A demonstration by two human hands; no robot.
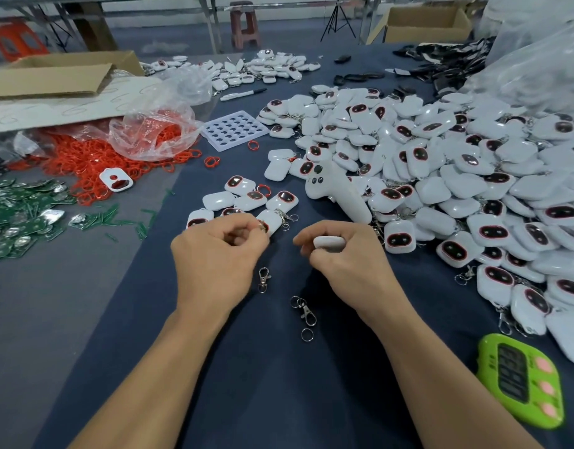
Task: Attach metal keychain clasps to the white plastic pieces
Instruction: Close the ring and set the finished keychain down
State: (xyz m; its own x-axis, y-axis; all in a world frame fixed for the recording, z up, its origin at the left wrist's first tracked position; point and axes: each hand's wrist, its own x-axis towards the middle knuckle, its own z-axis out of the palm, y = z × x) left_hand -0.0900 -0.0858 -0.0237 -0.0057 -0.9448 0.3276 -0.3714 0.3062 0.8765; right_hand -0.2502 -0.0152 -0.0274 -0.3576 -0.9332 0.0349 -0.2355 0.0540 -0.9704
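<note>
With your right hand [347, 260] gripping the white rounded plastic piece [329, 243] above the bench [279, 384] and your left hand [214, 254] pinching a small silver metal clasp ring [262, 225], bring them together squarely.

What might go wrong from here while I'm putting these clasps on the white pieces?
The left hand pinches what seems a small metal ring; it may slip and vanish among the small group of pieces beside it. Two loose clasps lie between the wrists; a forearm might sweep them away. The right hand holds a white plastic piece beside the big pile; dropped, it could mix in unfinished.
</note>
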